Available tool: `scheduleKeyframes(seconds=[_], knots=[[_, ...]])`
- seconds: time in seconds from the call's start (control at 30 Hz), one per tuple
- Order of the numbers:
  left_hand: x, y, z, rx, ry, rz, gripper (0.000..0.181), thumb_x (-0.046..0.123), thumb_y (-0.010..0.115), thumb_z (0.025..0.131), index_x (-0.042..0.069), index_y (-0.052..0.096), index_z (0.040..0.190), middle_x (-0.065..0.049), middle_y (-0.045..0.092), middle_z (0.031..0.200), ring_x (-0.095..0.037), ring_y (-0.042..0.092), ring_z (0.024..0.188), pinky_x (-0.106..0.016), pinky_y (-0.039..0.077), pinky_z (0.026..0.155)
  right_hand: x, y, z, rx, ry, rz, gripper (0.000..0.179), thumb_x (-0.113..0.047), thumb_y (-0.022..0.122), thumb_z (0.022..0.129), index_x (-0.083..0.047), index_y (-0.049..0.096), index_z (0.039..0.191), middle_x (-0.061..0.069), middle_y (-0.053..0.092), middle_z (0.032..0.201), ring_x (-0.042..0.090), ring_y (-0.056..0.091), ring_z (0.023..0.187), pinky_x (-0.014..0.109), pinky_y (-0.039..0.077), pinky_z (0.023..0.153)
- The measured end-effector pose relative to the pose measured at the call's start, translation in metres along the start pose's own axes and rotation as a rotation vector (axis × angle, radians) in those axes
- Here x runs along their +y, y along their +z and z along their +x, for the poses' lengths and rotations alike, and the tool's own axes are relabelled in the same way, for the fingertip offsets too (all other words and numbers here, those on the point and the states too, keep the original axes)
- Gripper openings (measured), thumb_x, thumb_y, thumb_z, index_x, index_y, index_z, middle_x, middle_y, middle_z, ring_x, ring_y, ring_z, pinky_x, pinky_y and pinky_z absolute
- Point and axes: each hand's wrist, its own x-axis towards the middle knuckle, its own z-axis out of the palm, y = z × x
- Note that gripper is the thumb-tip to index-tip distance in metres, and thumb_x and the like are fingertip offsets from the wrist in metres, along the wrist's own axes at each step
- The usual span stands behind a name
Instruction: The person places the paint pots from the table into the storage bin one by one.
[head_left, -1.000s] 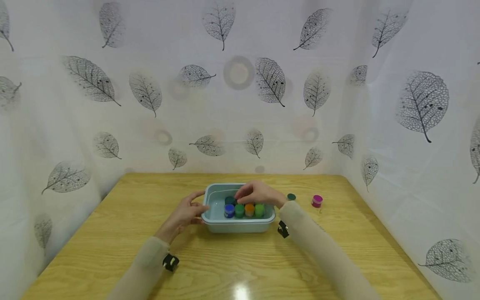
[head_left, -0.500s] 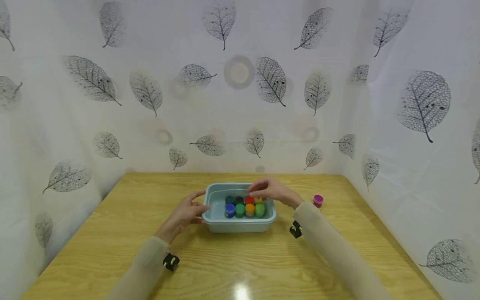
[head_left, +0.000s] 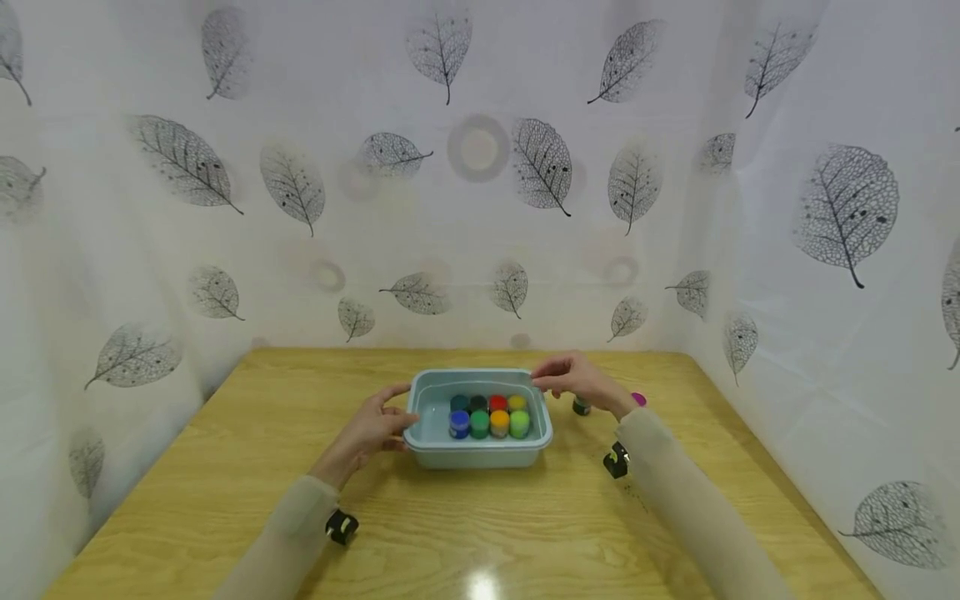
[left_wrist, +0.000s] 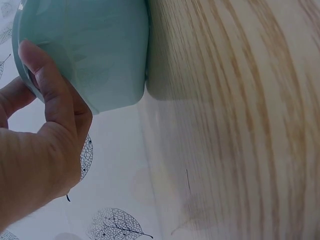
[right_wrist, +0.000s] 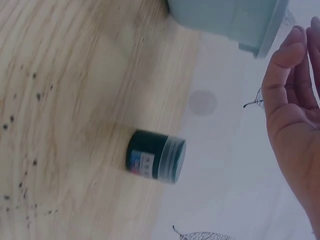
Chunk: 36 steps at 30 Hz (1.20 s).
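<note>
A pale blue plastic box stands on the table. Inside sit two rows of small paint jars: blue, green, orange and light green in front; dark teal, black, red and yellow behind. My left hand pinches the box's left rim between thumb and fingers; the left wrist view shows its outer wall. My right hand, its fingers loosely bent and holding nothing, is over the box's right end. Below it a dark green paint jar stands on the table.
A magenta jar stands further right, mostly hidden by the right wrist. Dark specks mark the wooden table. A white curtain with leaf prints hangs behind and at both sides.
My right hand has withdrawn rightward from over the jars to the box's right rim, uncovering the red, black and yellow ones in the back row. My left hand keeps its place.
</note>
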Motion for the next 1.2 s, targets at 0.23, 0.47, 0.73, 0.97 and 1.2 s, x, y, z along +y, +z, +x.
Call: scheduleKeyframes(seconds=[0.23, 0.47, 0.73, 0.97, 1.2], knots=[[-0.002, -0.001, 0.000, -0.001, 0.002, -0.008, 0.063, 0.006, 0.063, 0.094, 0.016, 0.036, 0.150, -0.014, 0.060, 0.092, -0.017, 0.063, 0.070, -0.026, 0.056, 0.057, 0.014, -0.014, -0.007, 0.024, 0.043, -0.041, 0.036, -0.023, 0.067, 0.094, 0.000, 0.065, 0.122, 0.022, 0.064, 0.123, 0.030, 0.063, 0.103, 0.054, 0.053, 0.090], [-0.001, 0.001, -0.001, 0.010, -0.010, -0.006, 0.064, 0.004, 0.063, 0.093, 0.014, 0.036, 0.149, -0.017, 0.061, 0.096, -0.017, 0.063, 0.070, -0.026, 0.056, 0.056, 0.023, -0.028, -0.014, 0.057, 0.114, -0.082, 0.039, -0.020, 0.070, 0.091, -0.003, 0.063, 0.125, 0.025, 0.059, 0.131, 0.023, 0.063, 0.109, 0.046, 0.051, 0.100], [-0.003, 0.000, 0.002, 0.006, -0.005, -0.015, 0.064, 0.005, 0.065, 0.092, 0.016, 0.037, 0.149, -0.017, 0.062, 0.096, -0.019, 0.064, 0.074, -0.026, 0.057, 0.056, 0.028, -0.040, -0.020, -0.005, 0.101, -0.124, 0.039, -0.006, 0.067, 0.090, 0.006, 0.059, 0.126, 0.030, 0.057, 0.129, 0.035, 0.060, 0.115, 0.045, 0.049, 0.102], [-0.004, -0.001, 0.001, -0.003, -0.010, -0.013, 0.064, 0.006, 0.065, 0.093, 0.016, 0.036, 0.150, -0.014, 0.061, 0.093, -0.019, 0.065, 0.072, -0.026, 0.056, 0.057, 0.039, -0.047, -0.025, -0.007, 0.149, -0.220, 0.039, -0.008, 0.068, 0.089, 0.004, 0.061, 0.125, 0.024, 0.059, 0.131, 0.042, 0.052, 0.124, 0.059, 0.037, 0.110], [-0.001, 0.001, 0.000, 0.004, -0.006, -0.013, 0.063, 0.005, 0.064, 0.093, 0.015, 0.036, 0.149, -0.014, 0.061, 0.093, -0.017, 0.063, 0.070, -0.026, 0.056, 0.055, 0.044, -0.048, -0.028, 0.010, 0.247, -0.243, 0.041, -0.010, 0.074, 0.083, -0.007, 0.066, 0.123, 0.013, 0.061, 0.132, 0.038, 0.050, 0.126, 0.061, 0.035, 0.109]])
